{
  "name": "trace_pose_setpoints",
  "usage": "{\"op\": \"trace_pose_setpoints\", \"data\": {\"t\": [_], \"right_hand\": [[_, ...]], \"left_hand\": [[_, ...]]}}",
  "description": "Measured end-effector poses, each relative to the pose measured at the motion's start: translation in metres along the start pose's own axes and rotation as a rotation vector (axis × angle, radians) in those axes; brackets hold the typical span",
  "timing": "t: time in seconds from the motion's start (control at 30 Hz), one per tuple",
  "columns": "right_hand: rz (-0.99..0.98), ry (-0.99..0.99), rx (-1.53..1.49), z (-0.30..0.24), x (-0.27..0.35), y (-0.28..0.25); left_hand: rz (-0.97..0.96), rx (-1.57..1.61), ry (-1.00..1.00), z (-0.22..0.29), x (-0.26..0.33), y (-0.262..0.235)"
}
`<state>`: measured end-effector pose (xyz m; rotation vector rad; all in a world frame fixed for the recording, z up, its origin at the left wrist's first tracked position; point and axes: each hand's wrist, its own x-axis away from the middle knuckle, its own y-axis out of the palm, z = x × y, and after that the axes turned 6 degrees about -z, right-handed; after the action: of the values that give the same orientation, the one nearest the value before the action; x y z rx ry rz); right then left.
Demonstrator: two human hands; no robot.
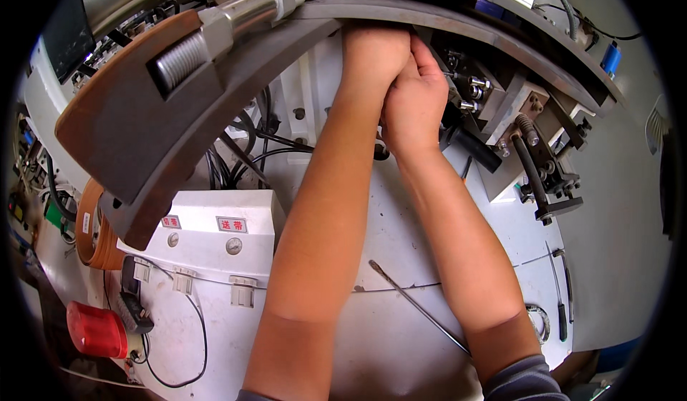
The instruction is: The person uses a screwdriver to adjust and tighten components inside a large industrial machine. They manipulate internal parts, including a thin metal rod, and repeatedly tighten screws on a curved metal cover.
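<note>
Curved steel beam [401, 11]: one, bowed across the top of the frame from upper centre to upper right; both hands are at its underside, upper centre.
Left hand [378, 52]: reaches up behind the beam; wrist and part of the back show, the fingers are hidden, so I cannot tell how far open it is or whether it grips anything.
Right hand [420, 104]: just below and right of the left, touching it; fingers partly curled, one extended upward beside the left hand; I cannot tell whether anything is held inside.
Mechanism: one cluster of metal brackets and bolts right of the hands, with one coil spring [527, 129] and one black cylinder [478, 150] near the right wrist.
Slotted plate [143, 122]: one, dark and curved, upper left, with one threaded rod [181, 63] in its slot.
Cables [261, 140]: several, black, left of the left forearm; too tangled to count.
White control box [215, 233]: one, left of the left forearm, with two label plates and two round fittings on its face.
White blocks [243, 293]: three, in a row below the box.
Loose tools: one flat-tipped steel rod [418, 306] between the forearms, its lower end at the right forearm; one dark-handled screwdriver [562, 321] at lower right.
Red cylinder [94, 329]: one, lower left, beside one black power adapter [134, 314].
Blue cylinder [611, 59]: one, upper right.
</note>
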<state>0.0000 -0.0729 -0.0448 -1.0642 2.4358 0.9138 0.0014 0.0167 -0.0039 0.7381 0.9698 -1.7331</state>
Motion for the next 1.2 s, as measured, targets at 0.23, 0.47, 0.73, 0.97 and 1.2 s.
{"op": "trace_pose_setpoints", "data": {"t": [0.23, 0.47, 0.73, 0.97, 1.2], "right_hand": [[-0.059, 0.058, -0.058, -0.011, 0.000, -0.001], [0.004, -0.099, 0.288, -0.003, -0.008, -0.006], [0.037, -0.191, 0.462, 0.006, -0.002, -0.011], [0.063, -0.204, 0.496, 0.003, 0.004, -0.005], [0.064, -0.247, 0.632, 0.006, -0.004, -0.013]], "left_hand": [[-0.068, 0.081, -0.179, 0.004, 0.004, -0.004], [-0.022, -0.131, 0.032, -0.001, 0.003, 0.000], [-0.051, -0.015, -0.080, 0.004, 0.006, 0.000], [0.057, -0.079, 0.015, -0.006, 0.003, 0.005], [-0.049, 0.072, -0.139, -0.002, 0.000, 0.005]]}}
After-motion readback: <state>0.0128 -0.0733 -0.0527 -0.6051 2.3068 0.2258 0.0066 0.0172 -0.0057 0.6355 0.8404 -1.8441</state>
